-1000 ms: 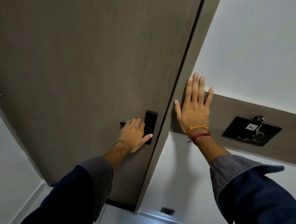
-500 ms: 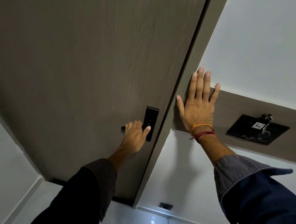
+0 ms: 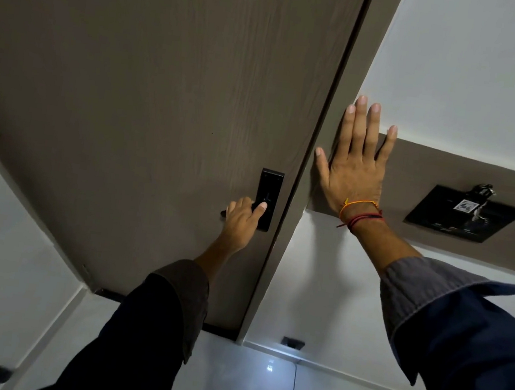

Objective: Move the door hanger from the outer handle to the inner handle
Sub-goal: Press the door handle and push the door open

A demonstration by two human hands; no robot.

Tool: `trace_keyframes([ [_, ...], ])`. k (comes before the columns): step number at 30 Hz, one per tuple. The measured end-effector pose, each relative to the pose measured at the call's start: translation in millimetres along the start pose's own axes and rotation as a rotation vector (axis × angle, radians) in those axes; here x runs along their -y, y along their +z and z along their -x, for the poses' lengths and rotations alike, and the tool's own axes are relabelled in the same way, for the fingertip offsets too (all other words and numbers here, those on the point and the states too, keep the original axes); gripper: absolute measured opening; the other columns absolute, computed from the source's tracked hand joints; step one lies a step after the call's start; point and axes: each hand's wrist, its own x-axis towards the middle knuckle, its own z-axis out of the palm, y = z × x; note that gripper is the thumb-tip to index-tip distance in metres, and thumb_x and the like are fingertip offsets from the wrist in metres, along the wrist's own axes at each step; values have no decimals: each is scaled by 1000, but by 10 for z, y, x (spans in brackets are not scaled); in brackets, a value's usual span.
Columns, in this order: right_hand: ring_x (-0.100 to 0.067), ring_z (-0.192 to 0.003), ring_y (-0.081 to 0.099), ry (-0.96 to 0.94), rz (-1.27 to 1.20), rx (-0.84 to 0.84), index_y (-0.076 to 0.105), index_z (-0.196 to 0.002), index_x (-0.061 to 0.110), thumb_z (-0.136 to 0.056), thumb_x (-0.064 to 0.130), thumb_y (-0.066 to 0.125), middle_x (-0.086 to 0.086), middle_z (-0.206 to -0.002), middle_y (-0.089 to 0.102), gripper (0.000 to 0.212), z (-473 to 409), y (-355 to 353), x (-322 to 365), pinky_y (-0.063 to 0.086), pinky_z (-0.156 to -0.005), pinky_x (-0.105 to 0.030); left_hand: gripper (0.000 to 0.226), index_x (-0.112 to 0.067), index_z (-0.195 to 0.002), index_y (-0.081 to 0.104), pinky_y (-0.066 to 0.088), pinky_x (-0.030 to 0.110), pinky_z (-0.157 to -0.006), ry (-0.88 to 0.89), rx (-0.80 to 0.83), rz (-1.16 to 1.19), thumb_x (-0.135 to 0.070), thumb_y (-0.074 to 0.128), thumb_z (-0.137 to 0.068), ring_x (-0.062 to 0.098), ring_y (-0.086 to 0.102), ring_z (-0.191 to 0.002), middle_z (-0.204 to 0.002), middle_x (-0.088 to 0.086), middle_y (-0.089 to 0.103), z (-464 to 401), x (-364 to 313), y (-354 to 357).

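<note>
A brown wooden door (image 3: 152, 89) fills the upper left and looks shut against its frame (image 3: 326, 158). My left hand (image 3: 241, 222) is wrapped around the black inner handle (image 3: 223, 213), thumb resting on the black lock plate (image 3: 270, 190). My right hand (image 3: 356, 165) lies flat, fingers spread, on the frame and the brown wall band beside it, holding nothing. No door hanger shows on this side of the door.
A black card-holder switch panel (image 3: 463, 215) with a key tag in it sits on the brown wall band (image 3: 481, 178) to the right. White walls flank the door. A glossy white tiled floor (image 3: 258, 378) lies below, with a small dark fitting (image 3: 293, 342) at the wall base.
My left hand's grip on the handle has tightened and my thumb has slid onto the lock plate. The view has shifted slightly; my right hand stays flat on the frame.
</note>
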Motion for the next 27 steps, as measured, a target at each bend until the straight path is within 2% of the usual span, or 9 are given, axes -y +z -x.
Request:
trace_keyframes([
  [3, -36, -157, 21, -4, -9, -6, 16, -162, 5, -106, 54, 32, -16, -169, 20, 77, 1, -7, -5, 19, -125, -62, 49, -3, -118, 56, 28, 35, -101, -65, 14, 140, -47, 39, -107, 28, 39, -138, -130, 14, 56, 44, 46, 65],
  [8, -35, -158, 20, 10, -1, 14, 15, -163, 6, -107, 51, 32, -16, -170, 18, 74, -5, -41, 15, 19, -125, -62, 46, -4, -108, 55, 34, 38, -102, -43, 8, 117, -48, 38, -107, 17, 41, -118, -121, 13, 57, 153, 116, 66],
  [12, -35, -159, 17, 8, -7, 52, 12, -163, 6, -106, 51, 31, -15, -171, 15, 75, 8, -114, 27, 19, -125, -62, 48, -6, -109, 55, 32, 36, -99, -16, 38, 53, -49, 35, -107, 14, 39, -115, -119, 10, 57, 276, 169, -4],
  [21, -38, -159, 13, -31, 2, 118, 9, -164, 5, -94, 42, 50, -18, -171, 10, 89, 51, -308, -1, 19, -125, -62, 39, -14, -94, 46, 39, 41, -102, 52, 66, -17, -48, 33, -108, 22, 46, -110, -102, 1, 50, 612, 217, -173],
  [24, -40, -158, 12, -31, -21, 157, 8, -164, 6, -89, 41, 56, -18, -171, 9, 95, 62, -366, 0, 17, -126, -62, 40, -14, -94, 49, 42, 40, -98, 110, 17, -166, -48, 33, -108, 22, 47, -105, -100, 2, 51, 714, 252, -255],
  [27, -42, -158, 10, -7, -38, 197, 7, -164, 6, -86, 35, 60, -18, -172, 7, 98, 97, -447, 13, 16, -127, -61, 45, -11, -104, 54, 44, 38, -97, 203, 3, -391, -50, 32, -108, 22, 48, -107, -106, 4, 55, 814, 260, -378],
])
